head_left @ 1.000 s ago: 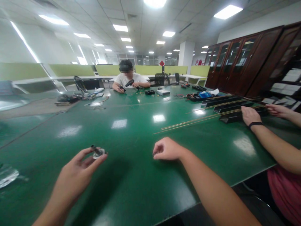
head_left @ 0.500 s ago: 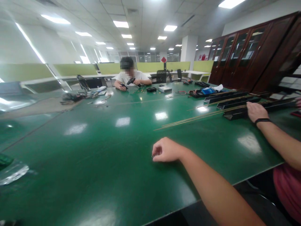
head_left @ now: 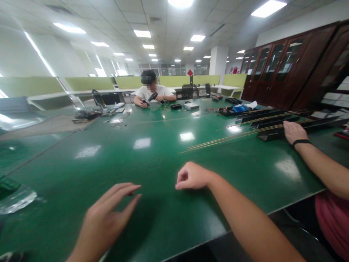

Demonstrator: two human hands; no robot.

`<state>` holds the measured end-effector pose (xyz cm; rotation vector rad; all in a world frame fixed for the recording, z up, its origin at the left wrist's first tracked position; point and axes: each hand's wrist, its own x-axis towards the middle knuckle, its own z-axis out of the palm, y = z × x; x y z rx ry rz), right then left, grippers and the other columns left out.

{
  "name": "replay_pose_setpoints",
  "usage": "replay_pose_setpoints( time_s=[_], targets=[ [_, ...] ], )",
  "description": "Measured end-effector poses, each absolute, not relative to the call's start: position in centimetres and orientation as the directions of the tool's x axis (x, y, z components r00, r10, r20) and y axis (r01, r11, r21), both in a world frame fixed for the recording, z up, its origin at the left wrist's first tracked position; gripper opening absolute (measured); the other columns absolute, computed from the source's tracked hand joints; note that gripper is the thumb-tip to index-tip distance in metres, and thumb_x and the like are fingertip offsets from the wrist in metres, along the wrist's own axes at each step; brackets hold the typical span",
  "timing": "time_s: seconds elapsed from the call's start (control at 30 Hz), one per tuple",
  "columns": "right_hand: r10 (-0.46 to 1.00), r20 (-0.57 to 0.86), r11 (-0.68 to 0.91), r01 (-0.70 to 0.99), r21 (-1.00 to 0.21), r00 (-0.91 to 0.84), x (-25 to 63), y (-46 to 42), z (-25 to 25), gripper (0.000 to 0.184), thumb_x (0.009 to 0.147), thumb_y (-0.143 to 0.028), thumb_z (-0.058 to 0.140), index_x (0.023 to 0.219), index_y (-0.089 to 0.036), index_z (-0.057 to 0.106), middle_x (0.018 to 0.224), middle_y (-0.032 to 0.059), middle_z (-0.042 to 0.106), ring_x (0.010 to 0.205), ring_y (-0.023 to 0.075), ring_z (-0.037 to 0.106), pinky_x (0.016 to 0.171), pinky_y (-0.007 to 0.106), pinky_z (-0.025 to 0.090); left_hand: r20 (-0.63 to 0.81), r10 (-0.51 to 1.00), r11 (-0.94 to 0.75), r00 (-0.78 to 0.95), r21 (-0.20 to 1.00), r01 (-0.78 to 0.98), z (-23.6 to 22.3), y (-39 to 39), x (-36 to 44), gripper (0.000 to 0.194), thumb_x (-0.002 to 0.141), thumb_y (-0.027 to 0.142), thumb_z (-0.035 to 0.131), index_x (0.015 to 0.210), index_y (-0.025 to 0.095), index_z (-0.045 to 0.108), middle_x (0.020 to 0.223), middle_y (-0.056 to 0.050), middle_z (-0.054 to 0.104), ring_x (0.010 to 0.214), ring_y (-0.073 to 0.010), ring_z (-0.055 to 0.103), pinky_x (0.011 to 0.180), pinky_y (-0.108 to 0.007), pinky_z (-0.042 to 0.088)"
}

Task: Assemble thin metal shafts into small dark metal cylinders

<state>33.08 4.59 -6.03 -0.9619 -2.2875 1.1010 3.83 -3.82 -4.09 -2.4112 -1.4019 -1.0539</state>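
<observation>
My left hand [head_left: 107,214] hovers over the green table [head_left: 152,153] at the lower left, fingers stretched out together and nothing in it. To its right, my right hand [head_left: 192,176] rests on the table with the fingers curled into a loose fist; what they hold, if anything, is hidden. The small metal part seen in my left hand earlier is not in view.
A clear plastic bag [head_left: 15,200] lies at the left edge. Thin brass rods [head_left: 231,136] and black rails [head_left: 275,122] lie at the right, under a co-worker's hand [head_left: 293,131] with a black wristband. Across the table sits another person [head_left: 151,92] among tools and boxes.
My left hand, pinching a small metal part a second ago, left the view and has come back with nothing in it and fingers stretched out. My right hand has barely moved.
</observation>
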Motion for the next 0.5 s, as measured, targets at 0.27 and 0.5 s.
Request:
replay_pose_setpoints(
  time_s=[0.27, 0.5],
  targets=[
    [0.721, 0.070, 0.456, 0.395, -0.797, -0.690, 33.4, 5.0, -6.1, 0.023, 0.073, -0.034, 0.073, 0.074, -0.011, 0.073, 0.061, -0.0020, 0.063, 0.057, 0.0094, 0.053, 0.052, 0.018, 0.036, 0.324, 0.712, -0.701, 0.623, 0.388, 0.598, -5.3, -0.3, 13.2, 0.028, 0.084, 0.020, 0.063, 0.111, 0.026, 0.062, 0.106, -0.003, 0.063, 0.095, -0.0177, 0.061, 0.084, -0.029, 0.052],
    [0.700, 0.059, 0.472, 0.399, -0.786, -0.712, 33.1, 5.0, -6.5, 0.021, 0.072, -0.032, 0.072, 0.070, -0.011, 0.071, 0.058, -0.0040, 0.058, 0.055, 0.0084, 0.050, 0.049, 0.018, 0.034, 0.326, 0.719, -0.694, 0.614, 0.372, 0.616, -6.3, -0.1, 13.6, 0.020, 0.087, 0.014, 0.055, 0.102, 0.023, 0.064, 0.095, -0.004, 0.063, 0.086, -0.0174, 0.059, 0.078, -0.029, 0.049]
  ],
)
